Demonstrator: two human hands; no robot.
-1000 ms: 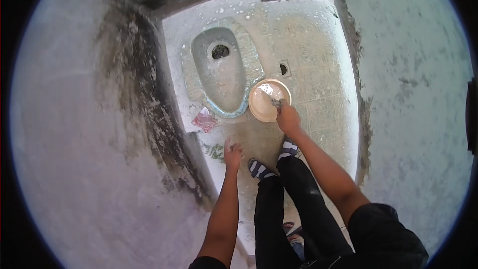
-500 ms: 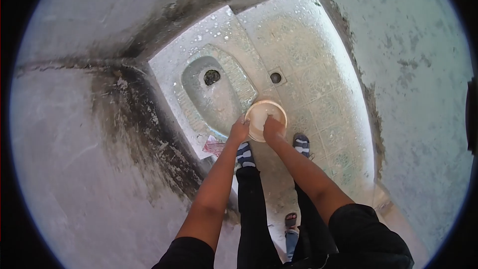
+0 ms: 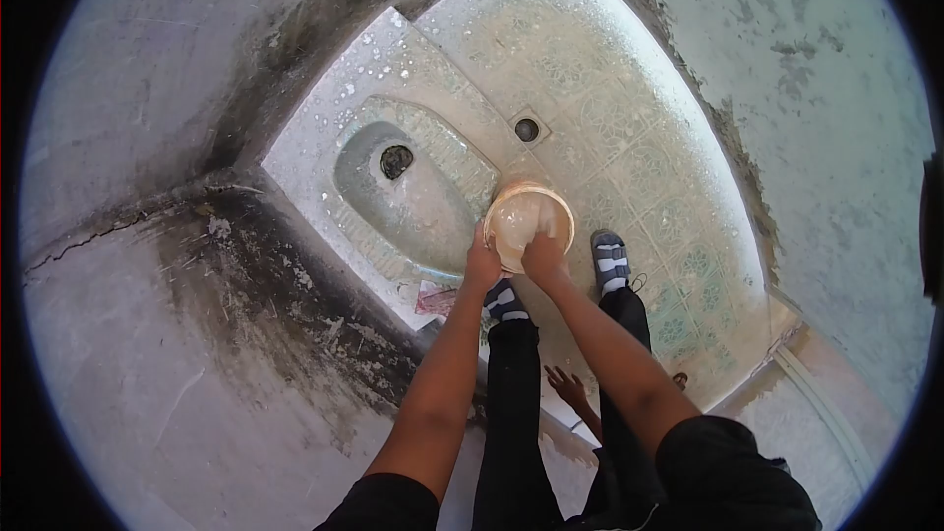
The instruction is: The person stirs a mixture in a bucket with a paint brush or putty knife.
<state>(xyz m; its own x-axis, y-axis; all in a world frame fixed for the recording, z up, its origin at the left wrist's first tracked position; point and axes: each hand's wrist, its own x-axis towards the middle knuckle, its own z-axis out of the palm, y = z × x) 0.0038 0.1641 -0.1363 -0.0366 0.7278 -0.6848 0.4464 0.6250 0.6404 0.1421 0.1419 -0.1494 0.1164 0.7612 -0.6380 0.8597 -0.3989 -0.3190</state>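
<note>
Beside squat pan [image 3: 413, 187]: both hands grip basin [image 3: 531, 219]; apparently unlabelled.

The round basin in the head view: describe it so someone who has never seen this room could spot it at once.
Find the squat toilet pan sunk in the wet tiled floor. Just to its right, in front of the striped sandals, sits the basin, gripped at its near rim by the left hand and right hand. It is the only round, pale orange, translucent thing there; the floor drain beyond is small and dark.
</note>
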